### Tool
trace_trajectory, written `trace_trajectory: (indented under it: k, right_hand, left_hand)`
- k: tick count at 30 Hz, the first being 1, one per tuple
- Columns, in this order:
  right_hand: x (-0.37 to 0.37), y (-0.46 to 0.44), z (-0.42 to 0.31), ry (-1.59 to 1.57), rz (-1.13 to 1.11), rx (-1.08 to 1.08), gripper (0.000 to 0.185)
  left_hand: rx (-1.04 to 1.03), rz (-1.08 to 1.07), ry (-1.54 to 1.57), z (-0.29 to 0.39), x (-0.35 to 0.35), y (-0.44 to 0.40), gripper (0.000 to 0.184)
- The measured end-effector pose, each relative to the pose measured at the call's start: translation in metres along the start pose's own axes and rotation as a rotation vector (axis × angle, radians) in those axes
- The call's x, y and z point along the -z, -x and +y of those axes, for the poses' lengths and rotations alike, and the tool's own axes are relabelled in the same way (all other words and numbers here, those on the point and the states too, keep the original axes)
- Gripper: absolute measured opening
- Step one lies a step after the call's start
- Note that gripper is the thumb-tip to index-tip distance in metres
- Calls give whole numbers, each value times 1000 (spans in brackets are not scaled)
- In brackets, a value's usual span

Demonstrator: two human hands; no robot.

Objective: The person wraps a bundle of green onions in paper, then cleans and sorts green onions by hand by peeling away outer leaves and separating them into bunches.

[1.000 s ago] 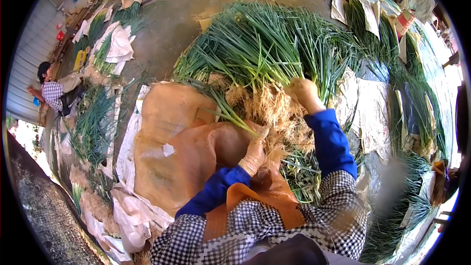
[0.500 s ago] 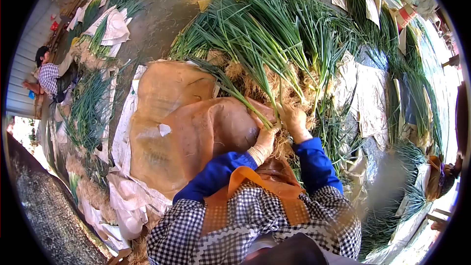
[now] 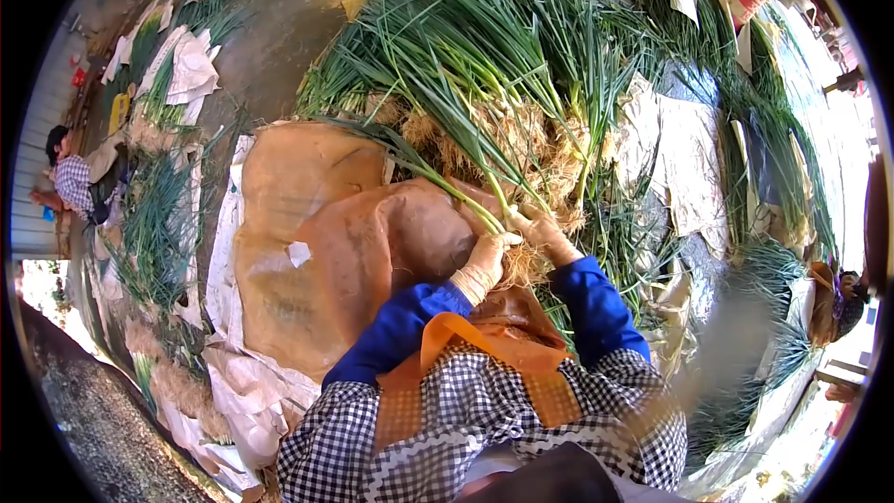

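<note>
Gloved fingers of my left hand (image 3: 483, 265) are wrapped round the lower stems of a few green onions (image 3: 458, 188), whose leaves slant up and to the left. Stringy roots (image 3: 527, 266) hang below the grip, between my two hands. Close beside it, my right hand (image 3: 546, 233) is closed on the base of a green onion stalk, just above the roots. A large heap of green onions (image 3: 466, 37) lies right in front of the hands, root ends toward me and leaves fanned away.
An orange-brown sheet (image 3: 289, 289) covers my lap and the ground to the left. White sacks (image 3: 689, 168) and more green onions (image 3: 163, 224) lie on both sides. A co-worker (image 3: 73, 172) sits at far left, another person (image 3: 843, 303) at far right.
My right hand has come down and slightly left, closer to my left hand. The stalks between the hands have shifted, and the whole view has moved a little.
</note>
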State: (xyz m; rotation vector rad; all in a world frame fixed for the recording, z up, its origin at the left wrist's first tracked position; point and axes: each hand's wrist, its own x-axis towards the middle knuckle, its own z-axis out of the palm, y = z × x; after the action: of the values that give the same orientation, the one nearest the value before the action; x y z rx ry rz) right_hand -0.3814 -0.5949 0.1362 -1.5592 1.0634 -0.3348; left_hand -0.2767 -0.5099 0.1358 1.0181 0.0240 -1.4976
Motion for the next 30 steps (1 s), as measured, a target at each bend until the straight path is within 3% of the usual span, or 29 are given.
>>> trace_trajectory:
  k: [2, 4, 6, 7, 8, 9, 10, 12, 14, 16, 17, 20, 21, 22, 24, 26, 27, 29, 30]
  right_hand:
    - [-2, -11, -6, 472, 72, 134, 33]
    - [3, 8, -6, 765, 252, 452, 18]
    - [11, 35, -20, 794, 135, 600, 13]
    - [22, 47, 2, 972, 9, 772, 5]
    - [35, 62, 12, 740, -102, 808, 6]
    - [48, 76, 33, 867, -228, 794, 8]
    - [62, 88, 68, 993, -370, 700, 11]
    - [87, 95, 128, 1293, -698, -25, 39]
    - [84, 45, 84, 1235, -638, -531, 44]
    - [79, 13, 90, 879, -121, -181, 63]
    - [67, 12, 90, 874, -121, -181, 63]
    - [27, 30, 111, 799, -689, -263, 62]
    - [18, 42, 133, 779, -872, -312, 63]
    - [15, 59, 146, 779, -1060, -401, 65]
    - [43, 48, 138, 703, -1091, -490, 58]
    - [77, 29, 101, 535, -1180, -666, 46]
    - [98, 5, 105, 840, -684, -418, 44]
    - [126, -48, 69, 801, 253, -388, 42]
    - [127, -71, 86, 776, 498, -184, 50]
  left_hand:
    - [142, 64, 360, -7, 25, -23, 13]
    - [170, 129, 230, 6, 3, -11, 24]
    - [133, 122, 123, -9, 15, -25, 22]
    - [92, 123, 221, -8, 15, -28, 22]
    - [50, 125, 317, -6, 16, -30, 21]
    - [16, 100, 301, -3, 20, -29, 23]
    - [-20, 76, 288, 3, 20, -26, 25]
    - [12, 28, 172, 9, 16, -23, 25]
    - [24, 30, 175, 17, 5, -16, 24]
    - [-5, -11, 179, 14, 6, -12, 22]
    - [4, -30, 147, 16, 5, -11, 20]
    - [-54, -66, -8, 10, 28, -26, 16]
    - [-101, -194, 32, 28, 15, -10, 16]
    - [-119, -189, 24, 37, 15, -2, 26]
    - [-226, -292, 207, 56, 3, 7, 36]
    - [-244, -256, 312, 65, -18, 11, 38]
    - [-198, -259, 290, 59, -12, -1, 36]
    - [-100, -192, 224, 38, -8, -17, 27]
    - [-41, -172, 142, 27, -4, -23, 17]
